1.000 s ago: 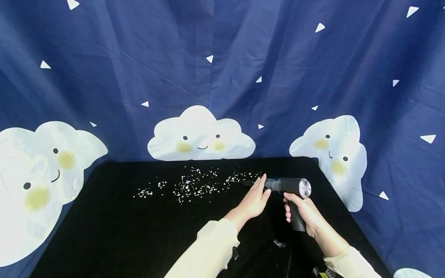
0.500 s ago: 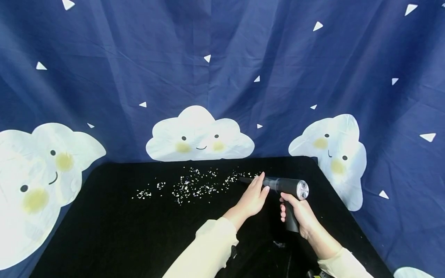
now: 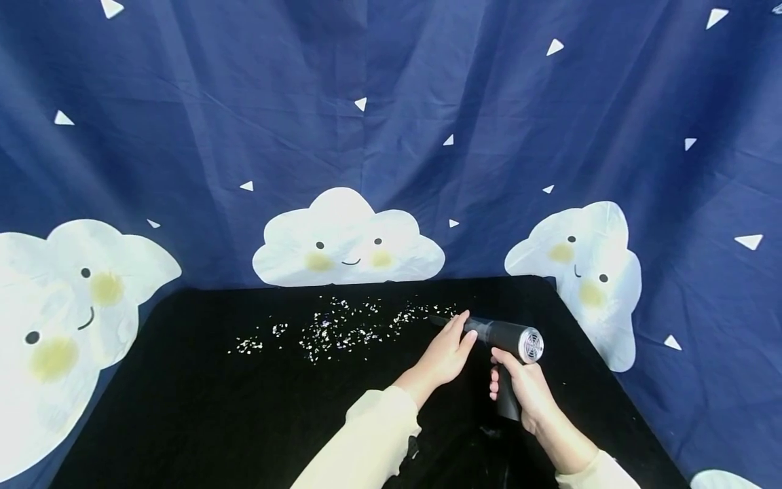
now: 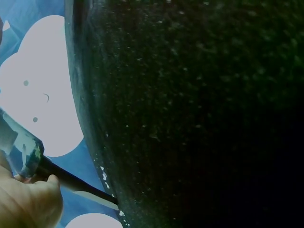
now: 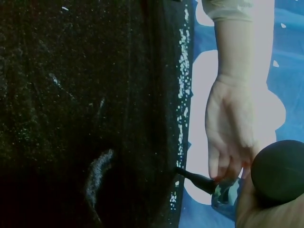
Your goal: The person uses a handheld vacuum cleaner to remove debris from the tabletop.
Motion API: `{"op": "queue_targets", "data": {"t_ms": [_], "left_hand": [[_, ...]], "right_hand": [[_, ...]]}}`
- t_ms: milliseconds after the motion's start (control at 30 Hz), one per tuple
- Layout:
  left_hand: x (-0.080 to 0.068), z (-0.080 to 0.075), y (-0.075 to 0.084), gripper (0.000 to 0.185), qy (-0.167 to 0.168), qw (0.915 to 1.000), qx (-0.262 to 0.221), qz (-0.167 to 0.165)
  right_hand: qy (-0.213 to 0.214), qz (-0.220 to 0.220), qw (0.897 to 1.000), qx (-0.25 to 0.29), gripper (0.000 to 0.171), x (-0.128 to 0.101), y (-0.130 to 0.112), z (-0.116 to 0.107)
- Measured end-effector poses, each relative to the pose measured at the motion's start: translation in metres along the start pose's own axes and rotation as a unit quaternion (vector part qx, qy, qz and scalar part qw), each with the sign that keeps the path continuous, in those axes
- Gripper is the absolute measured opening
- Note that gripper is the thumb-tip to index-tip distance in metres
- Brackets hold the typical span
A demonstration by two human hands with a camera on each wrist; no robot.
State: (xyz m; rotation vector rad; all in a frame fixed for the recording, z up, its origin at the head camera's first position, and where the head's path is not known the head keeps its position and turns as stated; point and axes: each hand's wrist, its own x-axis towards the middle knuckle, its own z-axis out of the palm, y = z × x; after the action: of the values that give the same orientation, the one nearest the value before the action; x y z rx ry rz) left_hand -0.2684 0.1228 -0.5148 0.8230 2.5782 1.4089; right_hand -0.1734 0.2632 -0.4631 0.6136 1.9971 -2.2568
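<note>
My right hand grips the handle of a dark handheld vacuum just above the black table. Its thin nozzle points left at the right end of a band of small white paper scraps. My left hand lies with straight fingers against the front of the vacuum's barrel. In the right wrist view the left hand touches where the nozzle meets the clear cup, and the scraps lie along the table's far side. The left wrist view shows the nozzle beside my left hand.
A blue cloth printed with white clouds hangs close behind and beside the table. A faint pale smear marks the table surface near the hands. Both arms wear cream sleeves.
The vacuum has tipped a little: its rear end dropped and the handle swung nearer to me. Both hands stay on it, and the scraps have not visibly moved.
</note>
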Motion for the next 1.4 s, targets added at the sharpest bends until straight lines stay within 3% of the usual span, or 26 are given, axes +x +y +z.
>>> {"op": "queue_targets", "data": {"t_ms": [367,900,1167,1400], "left_hand": [[-0.001,-0.002,-0.005,0.058,0.018,0.9994,0.026,0.011],[-0.005,-0.009,-0.01,0.057,0.04,0.9986,0.035,0.001],[-0.008,-0.002,-0.003,0.053,0.085,0.9955,0.036,-0.019],[-0.006,0.002,0.006,0.054,0.068,0.9969,0.039,-0.007]], "right_hand": [[-0.023,0.011,1.0,0.013,0.02,0.006,0.001,0.0],[-0.052,0.011,0.998,0.022,0.019,0.014,0.004,0.008],[-0.064,0.014,0.998,0.016,0.02,0.014,0.001,0.004],[-0.045,0.011,0.999,0.024,0.02,0.007,0.0,-0.002]]}}
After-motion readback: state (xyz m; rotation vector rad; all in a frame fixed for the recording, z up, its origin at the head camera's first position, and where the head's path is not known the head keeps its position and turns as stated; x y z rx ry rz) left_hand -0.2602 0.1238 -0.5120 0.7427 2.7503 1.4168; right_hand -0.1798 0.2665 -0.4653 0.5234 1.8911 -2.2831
